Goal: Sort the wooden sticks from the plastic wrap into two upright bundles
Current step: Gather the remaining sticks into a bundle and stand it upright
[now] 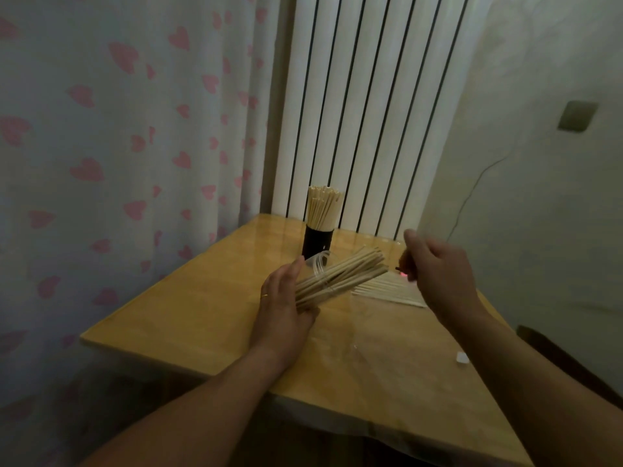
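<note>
My left hand (281,303) is clasping a slanted bundle of wooden sticks (340,278) above the counter (202,315); my right hand (438,264) is curled (contents unclear). Next, I'm guessing: standing them beside the black holder (317,242).

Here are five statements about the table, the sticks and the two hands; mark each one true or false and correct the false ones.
1. The left hand holds a bundle of sticks. True.
2. The held bundle stands upright. False: it is tilted, its far end pointing up and to the right.
3. A black holder at the far side of the table has sticks standing in it. True.
4. The right hand rests flat on the table. False: it is raised above the loose sticks that lie there.
5. The curtain is plain white. False: it has pink hearts.
</note>
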### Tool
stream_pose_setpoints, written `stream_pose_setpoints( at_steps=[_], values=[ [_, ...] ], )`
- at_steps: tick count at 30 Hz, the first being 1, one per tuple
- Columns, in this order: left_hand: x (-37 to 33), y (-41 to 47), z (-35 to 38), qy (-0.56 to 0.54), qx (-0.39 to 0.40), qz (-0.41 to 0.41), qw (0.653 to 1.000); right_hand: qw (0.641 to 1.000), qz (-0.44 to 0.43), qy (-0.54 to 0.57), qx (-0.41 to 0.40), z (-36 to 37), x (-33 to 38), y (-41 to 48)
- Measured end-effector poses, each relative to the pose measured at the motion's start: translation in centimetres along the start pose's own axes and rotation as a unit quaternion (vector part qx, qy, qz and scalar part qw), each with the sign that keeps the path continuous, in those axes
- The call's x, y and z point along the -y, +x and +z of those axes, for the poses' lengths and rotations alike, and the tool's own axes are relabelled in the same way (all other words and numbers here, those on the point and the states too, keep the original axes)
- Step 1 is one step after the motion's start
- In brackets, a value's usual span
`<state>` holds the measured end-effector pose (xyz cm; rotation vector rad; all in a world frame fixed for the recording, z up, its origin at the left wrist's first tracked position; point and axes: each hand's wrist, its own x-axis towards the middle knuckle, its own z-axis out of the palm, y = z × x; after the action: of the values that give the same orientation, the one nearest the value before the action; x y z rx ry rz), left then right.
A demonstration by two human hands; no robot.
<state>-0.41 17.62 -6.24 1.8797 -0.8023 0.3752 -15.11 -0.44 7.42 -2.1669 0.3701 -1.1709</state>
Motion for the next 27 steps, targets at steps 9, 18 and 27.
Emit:
stream_pose_setpoints(
  at_steps=[9, 18, 27],
  values=[
    [-0.2, 0.0, 0.0, -0.008, -0.02, -0.031, 0.999, 0.892, 0.044, -0.292, 0.343, -0.5, -5.2, -5.9],
    [0.4, 0.3, 0.1, -0.029, -0.06, -0.066, 0.996, 0.864, 0.154, -0.353, 0.326, 4.6, -10.5, -0.5],
    [0.7, 0.4, 0.5, -0.007, -0.057, -0.028, 0.998, 0.795, 0.115, -0.475, 0.359, 9.3, -18.9, 6.1]
  ],
)
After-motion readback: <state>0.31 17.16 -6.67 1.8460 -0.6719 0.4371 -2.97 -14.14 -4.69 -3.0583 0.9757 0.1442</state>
